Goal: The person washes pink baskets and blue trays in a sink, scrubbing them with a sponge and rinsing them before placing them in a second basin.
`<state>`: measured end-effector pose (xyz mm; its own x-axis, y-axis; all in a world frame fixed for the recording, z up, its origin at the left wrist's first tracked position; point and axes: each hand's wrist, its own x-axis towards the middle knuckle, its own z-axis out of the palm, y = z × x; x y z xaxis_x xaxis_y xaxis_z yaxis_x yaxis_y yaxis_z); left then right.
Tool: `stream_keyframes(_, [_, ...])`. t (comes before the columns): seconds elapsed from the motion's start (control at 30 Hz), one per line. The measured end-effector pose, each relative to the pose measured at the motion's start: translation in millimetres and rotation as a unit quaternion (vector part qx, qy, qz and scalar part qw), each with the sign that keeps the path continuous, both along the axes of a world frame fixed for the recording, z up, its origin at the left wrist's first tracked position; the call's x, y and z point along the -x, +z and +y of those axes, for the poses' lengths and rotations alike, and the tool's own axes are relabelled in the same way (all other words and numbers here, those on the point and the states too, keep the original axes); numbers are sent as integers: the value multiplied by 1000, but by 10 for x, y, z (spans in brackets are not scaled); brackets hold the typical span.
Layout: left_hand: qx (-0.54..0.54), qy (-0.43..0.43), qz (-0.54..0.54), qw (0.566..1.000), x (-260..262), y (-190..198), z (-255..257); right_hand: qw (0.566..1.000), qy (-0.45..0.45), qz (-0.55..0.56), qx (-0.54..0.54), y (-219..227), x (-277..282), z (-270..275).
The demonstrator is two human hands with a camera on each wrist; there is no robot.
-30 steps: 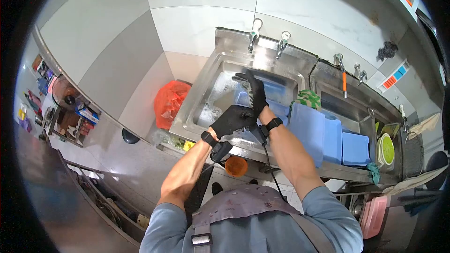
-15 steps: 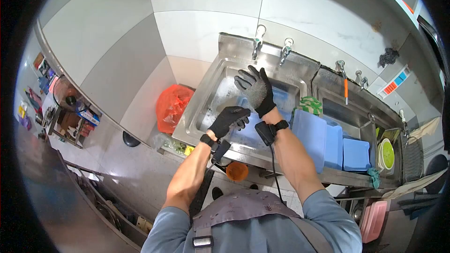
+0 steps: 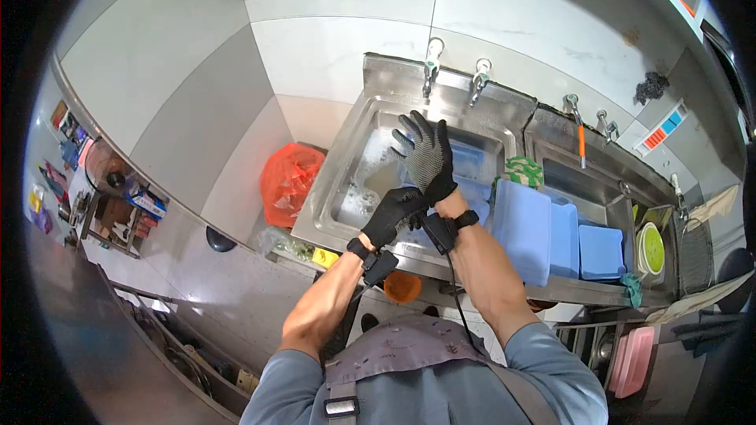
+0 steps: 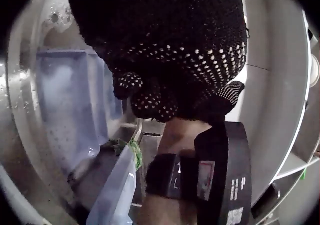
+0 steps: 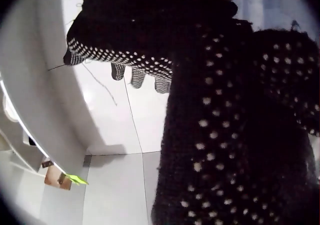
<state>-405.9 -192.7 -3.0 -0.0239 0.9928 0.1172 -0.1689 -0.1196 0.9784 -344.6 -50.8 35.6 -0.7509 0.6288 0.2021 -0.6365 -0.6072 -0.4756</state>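
Both hands wear black knit gloves with pale grip dots. My right hand [image 3: 428, 156] is raised over the sink with its fingers spread and the dotted palm side showing, holding nothing. Just below it, at the right wrist, my left hand [image 3: 394, 216] grips the cuff of the right glove [image 4: 212, 112]. In the left wrist view the left fingertips [image 4: 155, 105] curl beside the bare right wrist. The left hand fills the foreground of the right wrist view, with the right glove's fingers [image 5: 137, 77] behind it. Under the hands, pale blue tubs [image 3: 465, 161] lie in the soapy sink [image 3: 315, 203].
Blue bins [image 3: 524, 232] stand at the right over the second basin, beside a green patterned cloth [image 3: 524, 171]. Taps [image 3: 433, 67] line the back wall. A red plastic bag [image 3: 291, 185] sits left of the sink. An orange bucket [image 3: 402, 286] stands below the front edge.
The left hand came away from the right glove's cuff half a second ago, then returned to it. My right hand turned its palm side into view and stays spread over the sink.
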Motion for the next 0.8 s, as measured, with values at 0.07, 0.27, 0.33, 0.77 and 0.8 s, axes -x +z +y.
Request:
stream_keyframes(0.07, [1, 10, 63, 998, 26, -11, 26, 959, -106, -199, -170, 60, 31, -98])
stream_keyframes(0.27, [-70, 94, -48, 992, 372, -181, 185, 847, -121, -253, -452, 189, -30, -39])
stream_keyframes(0.33, [-103, 122, -85, 984, 514, 66, 132, 888, -32, -213, -407, 221, -30, -38])
stream_keyframes(0.77, [-134, -38, 49, 989, 625, -261, 217, 914, 206, -200, -288, 324, -89, -507])
stream_keyframes(0.8, [-133, -30, 87, 987, 654, -236, 209, 904, 160, -220, -330, 301, -52, -542])
